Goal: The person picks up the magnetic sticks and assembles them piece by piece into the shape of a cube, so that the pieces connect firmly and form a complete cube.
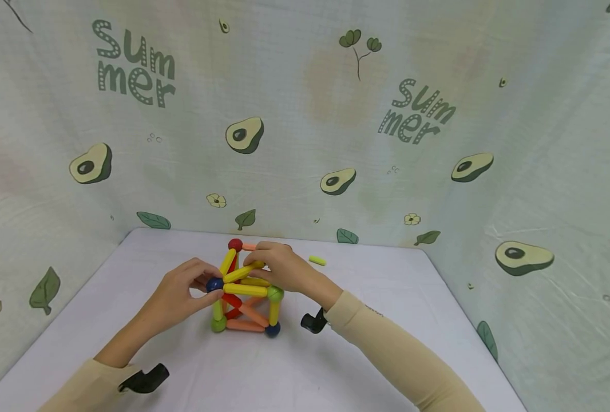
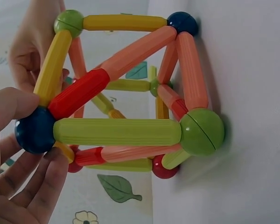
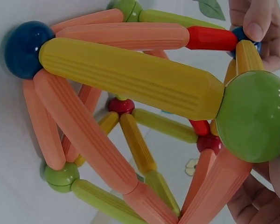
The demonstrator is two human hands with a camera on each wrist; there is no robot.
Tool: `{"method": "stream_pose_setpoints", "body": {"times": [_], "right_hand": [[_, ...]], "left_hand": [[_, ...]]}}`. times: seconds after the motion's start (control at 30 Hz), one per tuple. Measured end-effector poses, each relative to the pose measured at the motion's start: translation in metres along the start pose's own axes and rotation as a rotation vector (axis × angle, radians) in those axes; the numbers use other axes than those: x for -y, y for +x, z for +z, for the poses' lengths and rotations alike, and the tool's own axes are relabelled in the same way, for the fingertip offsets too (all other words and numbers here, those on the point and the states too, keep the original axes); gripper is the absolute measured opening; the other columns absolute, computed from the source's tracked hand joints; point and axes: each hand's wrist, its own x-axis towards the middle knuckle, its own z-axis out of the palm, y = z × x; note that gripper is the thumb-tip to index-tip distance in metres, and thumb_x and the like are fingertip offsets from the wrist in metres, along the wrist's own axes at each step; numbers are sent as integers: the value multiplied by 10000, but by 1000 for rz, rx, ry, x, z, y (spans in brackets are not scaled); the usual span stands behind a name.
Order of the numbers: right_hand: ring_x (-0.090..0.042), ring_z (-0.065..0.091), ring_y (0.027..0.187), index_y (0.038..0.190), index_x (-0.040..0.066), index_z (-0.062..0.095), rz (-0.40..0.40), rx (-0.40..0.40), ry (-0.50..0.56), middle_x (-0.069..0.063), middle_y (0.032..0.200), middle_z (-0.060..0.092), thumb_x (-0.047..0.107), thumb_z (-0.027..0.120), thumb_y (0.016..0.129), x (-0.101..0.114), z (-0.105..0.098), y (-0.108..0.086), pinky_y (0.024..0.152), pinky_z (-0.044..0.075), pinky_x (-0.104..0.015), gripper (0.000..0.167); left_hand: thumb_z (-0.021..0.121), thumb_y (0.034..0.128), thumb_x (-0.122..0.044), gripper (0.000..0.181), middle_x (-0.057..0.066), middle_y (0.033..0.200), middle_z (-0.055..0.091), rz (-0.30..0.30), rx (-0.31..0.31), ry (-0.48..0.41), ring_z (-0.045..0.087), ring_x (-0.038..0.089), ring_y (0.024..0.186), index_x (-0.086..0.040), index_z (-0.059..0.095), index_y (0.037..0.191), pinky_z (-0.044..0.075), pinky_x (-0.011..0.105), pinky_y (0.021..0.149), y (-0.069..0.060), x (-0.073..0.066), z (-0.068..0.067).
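A cube-like frame of magnetic rods and balls stands on the table, with red, orange, yellow and lime rods joined at coloured balls. My left hand (image 1: pixel 183 289) pinches the blue ball (image 1: pixel 214 284) at its upper near-left corner; the left wrist view shows thumb and fingers around this ball (image 2: pixel 36 129). Over the frame's top, my right hand (image 1: pixel 279 266) holds a yellow rod (image 1: pixel 242 272) slanting up from the blue ball. A green ball (image 1: pixel 275 293) marks the upper near-right corner. In the right wrist view that green ball (image 3: pixel 254 116) partly hides my right fingers.
A loose lime rod (image 1: pixel 317 260) lies on the white table (image 1: pixel 377 337) behind my right wrist. Cloth printed with avocados and leaves (image 1: pixel 305 114) hangs at the back and both sides. A black wrist camera mount (image 1: pixel 314 321) sits by my right cuff.
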Motion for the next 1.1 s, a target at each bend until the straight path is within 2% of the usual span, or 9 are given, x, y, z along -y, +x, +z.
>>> {"method": "stream_pose_setpoints", "body": {"times": [0.2,0.3,0.47,0.6,0.77,0.9,0.97,1.03,1.1], "right_hand": [[-98,635,966,1178,132,781,1,-5,-3,11,1083,702,184,790,979,-1,1,1,862,549,-176,207],[-103,630,966,1175,134,782,3,-13,-9,10,1084,702,179,796,974,-2,2,1,865,543,-164,207],[-130,627,972,1178,128,781,-9,-23,-9,4,1089,700,178,795,975,-3,5,4,859,519,-150,210],[-147,644,993,1198,124,776,-18,-26,-14,0,1113,707,181,794,976,-4,4,4,870,502,-133,230],[-161,662,1030,1265,116,755,-2,-77,-6,-20,1208,722,175,769,1000,-16,-7,-6,897,546,-206,272],[-231,690,1029,1272,93,747,77,-198,-5,-68,1223,729,132,735,1018,-46,-19,-22,874,590,-309,258],[-253,700,1042,1267,78,742,157,-235,-26,-82,1228,731,118,718,1025,-66,-23,-31,882,597,-337,246],[-271,702,1071,1271,60,738,249,-232,-44,-101,1241,732,107,709,1027,-87,-23,-40,904,597,-361,250],[-289,702,1090,1274,44,735,346,-191,-52,-116,1257,728,98,705,1025,-106,-19,-49,927,591,-387,256]], "left_hand": [[866,913,-230,271,-62,1043,640,-45,-8,52,610,84,871,-174,729,1140,581,224,789,7,-9,2],[834,944,-298,241,-53,989,609,-72,-6,88,564,104,831,-170,751,1130,538,237,730,14,-14,6],[820,956,-314,208,-25,913,536,-123,12,138,488,135,774,-148,796,1079,444,256,624,23,-20,11],[819,956,-301,186,-7,889,507,-161,8,139,468,153,770,-133,805,1033,410,266,605,25,-23,12],[812,960,-289,170,11,897,506,-153,11,106,470,169,782,-129,797,1015,416,272,616,25,-22,11],[801,971,-310,150,15,954,526,-178,39,75,523,180,836,-168,785,1019,485,284,689,22,-18,9],[793,977,-320,149,19,981,532,-190,51,56,551,195,865,-179,779,1023,514,306,730,20,-17,8],[788,980,-321,149,24,995,537,-196,58,41,573,206,881,-182,779,1033,529,328,757,18,-15,7],[784,984,-323,159,25,1007,540,-199,65,27,592,210,895,-179,784,1050,538,344,774,17,-15,7]]}}
